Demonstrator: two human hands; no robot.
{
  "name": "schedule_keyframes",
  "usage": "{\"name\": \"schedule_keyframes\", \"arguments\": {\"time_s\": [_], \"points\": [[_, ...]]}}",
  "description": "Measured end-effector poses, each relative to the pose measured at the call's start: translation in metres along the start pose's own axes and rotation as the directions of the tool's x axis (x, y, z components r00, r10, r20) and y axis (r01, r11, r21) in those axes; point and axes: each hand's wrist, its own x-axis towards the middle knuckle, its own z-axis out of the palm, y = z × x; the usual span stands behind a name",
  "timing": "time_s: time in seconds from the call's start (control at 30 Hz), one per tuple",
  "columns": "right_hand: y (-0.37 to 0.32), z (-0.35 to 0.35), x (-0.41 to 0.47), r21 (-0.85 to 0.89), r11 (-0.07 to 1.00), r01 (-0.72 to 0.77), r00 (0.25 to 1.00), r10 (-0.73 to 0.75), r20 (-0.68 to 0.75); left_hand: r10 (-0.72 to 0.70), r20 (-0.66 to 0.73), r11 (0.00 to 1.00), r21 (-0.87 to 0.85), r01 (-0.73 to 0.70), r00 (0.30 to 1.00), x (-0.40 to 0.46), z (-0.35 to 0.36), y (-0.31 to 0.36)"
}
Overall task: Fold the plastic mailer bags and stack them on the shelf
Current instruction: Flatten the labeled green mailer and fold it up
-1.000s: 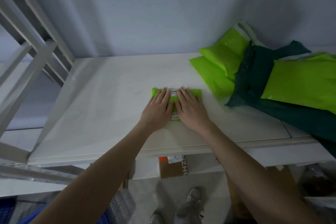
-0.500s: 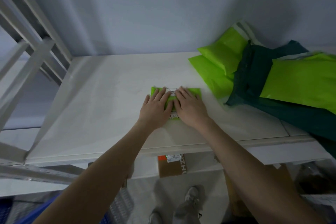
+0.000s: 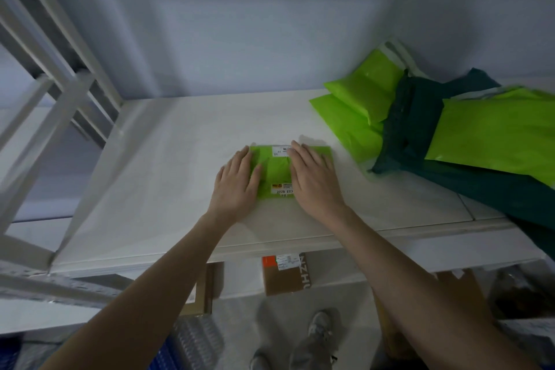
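A folded lime-green mailer bag (image 3: 274, 173) with white labels lies flat in the middle of the white shelf (image 3: 156, 177). My left hand (image 3: 237, 186) presses its left edge with straight fingers. My right hand (image 3: 315, 182) lies flat on its right half. A strip of green shows between the two hands. At the right, unfolded mailers are piled: two lime-green bags (image 3: 360, 111), a dark green bag (image 3: 420, 135) and a large lime-green bag (image 3: 495, 135) on top of it.
A white shelf frame (image 3: 54, 90) rises at the left. A grey wall (image 3: 270, 24) closes the back. Below the shelf's front edge stand cardboard boxes (image 3: 286, 275), and my shoes (image 3: 318, 336) are on the floor.
Both hands have slid apart over the folded bag, left hand leftward and right hand rightward, uncovering its middle and labels.
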Motion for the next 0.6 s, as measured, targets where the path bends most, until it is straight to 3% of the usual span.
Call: {"name": "schedule_keyframes", "arguments": {"time_s": [0.17, 0.33, 0.47, 0.6], "points": [[-0.022, -0.002, -0.014, -0.034, 0.996, 0.085, 0.996, -0.086, -0.033, 0.197, -0.088, 0.978, 0.083, -0.190, 0.976, -0.019, -0.019, -0.014], [-0.037, 0.001, -0.027, -0.078, 0.990, 0.118, 0.993, -0.120, -0.022, 0.284, -0.045, 0.945, 0.184, -0.272, 0.958, -0.039, -0.018, -0.009], [-0.044, 0.005, -0.036, -0.146, 0.982, 0.124, 0.992, -0.121, 0.026, 0.252, 0.020, 0.942, 0.226, -0.250, 0.967, -0.050, -0.013, -0.005], [-0.044, 0.009, -0.042, -0.229, 0.966, 0.119, 0.991, -0.103, 0.081, 0.230, -0.003, 0.928, 0.302, -0.219, 0.973, -0.055, -0.002, -0.001]]}}
